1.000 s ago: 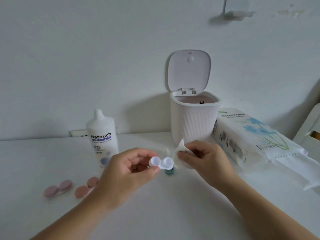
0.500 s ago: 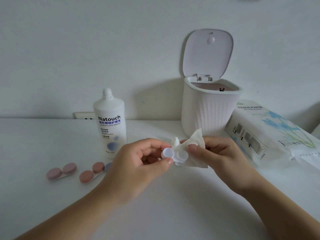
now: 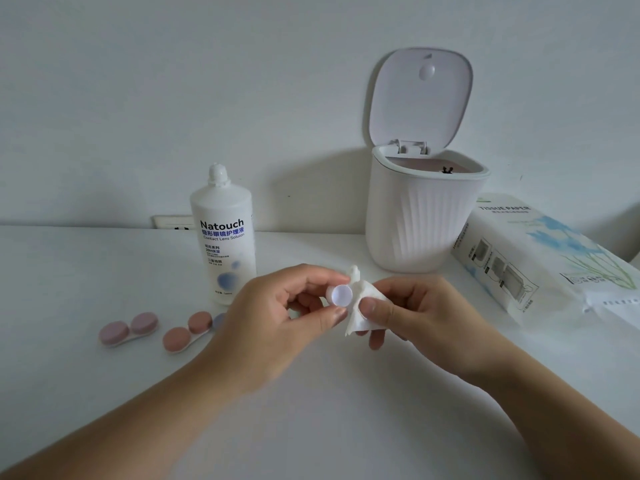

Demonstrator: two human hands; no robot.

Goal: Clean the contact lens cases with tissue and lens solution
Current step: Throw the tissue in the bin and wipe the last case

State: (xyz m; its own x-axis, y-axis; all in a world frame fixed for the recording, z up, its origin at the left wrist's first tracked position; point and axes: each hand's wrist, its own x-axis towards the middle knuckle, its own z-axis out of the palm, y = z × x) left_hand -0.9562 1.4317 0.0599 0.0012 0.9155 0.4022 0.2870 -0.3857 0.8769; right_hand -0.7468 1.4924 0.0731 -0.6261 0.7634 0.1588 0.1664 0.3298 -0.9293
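White case [image 3: 341, 295] being pinched in left hand [image 3: 277, 323], wiped with tissue [image 3: 363, 306] gripped by right hand [image 3: 415, 313]; pink cases [image 3: 128, 329] at nine o'clock waiting capped.

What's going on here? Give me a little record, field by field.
left hand: pinches a small white open lens case
right hand: holds a crumpled white tissue against the case
on table: two pink capped lens cases, white lens solution bottle, upright
behind: white ribbed bin, lid up; tissue pack
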